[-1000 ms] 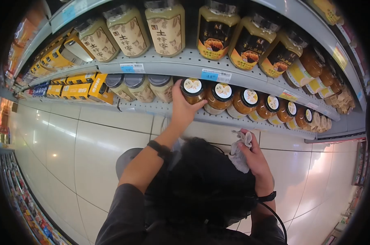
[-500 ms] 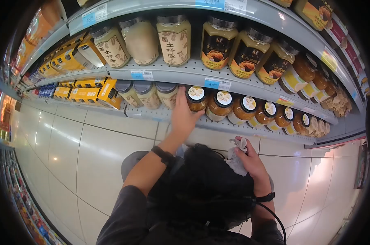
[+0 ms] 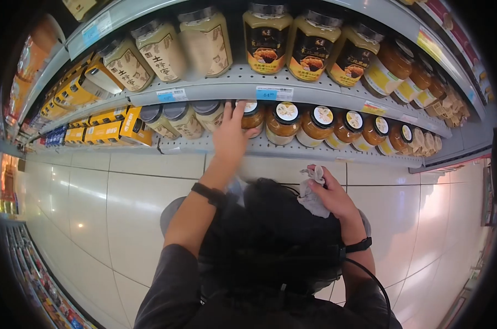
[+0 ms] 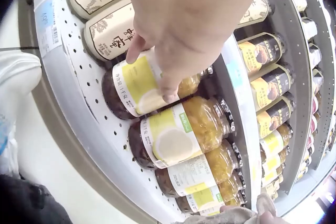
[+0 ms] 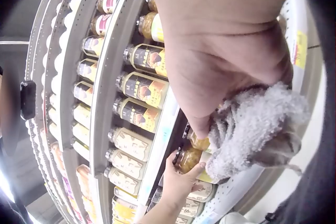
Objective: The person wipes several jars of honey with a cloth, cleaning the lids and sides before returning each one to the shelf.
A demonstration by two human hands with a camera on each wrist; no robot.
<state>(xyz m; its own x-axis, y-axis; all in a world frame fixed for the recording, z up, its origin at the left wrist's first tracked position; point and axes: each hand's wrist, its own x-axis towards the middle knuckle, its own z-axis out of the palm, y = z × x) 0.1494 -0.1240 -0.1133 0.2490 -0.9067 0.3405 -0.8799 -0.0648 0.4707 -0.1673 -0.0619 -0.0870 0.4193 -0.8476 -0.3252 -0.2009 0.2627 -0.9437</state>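
On the lower shelf, my left hand (image 3: 230, 142) holds the leftmost black-lidded jar of amber preserve (image 3: 252, 123), fingers on its left side and thumb on its right. The left wrist view shows the thumb and a finger spanning the jar's yellow-and-white label (image 4: 139, 85). Part of its white-topped lid lies hidden behind the fingers and the upper shelf edge. Low in front of the shelf, my right hand (image 3: 336, 196) grips a crumpled, fluffy grey-white cloth (image 5: 257, 129), bunched between thumb and fingers.
More amber jars (image 3: 282, 125) line up to the right of the held one. Pale grey-lidded jars (image 3: 207, 116) stand close on its left, yellow boxes (image 3: 114, 131) beyond. Overhead, the upper shelf's edge (image 3: 215, 94) carries price tags, with larger jars (image 3: 265, 41) above.
My left hand's fingers have shifted over the jar's left side and top, and the lid now sits partly behind the upper shelf edge. The right hand keeps the cloth; the head view has swayed.
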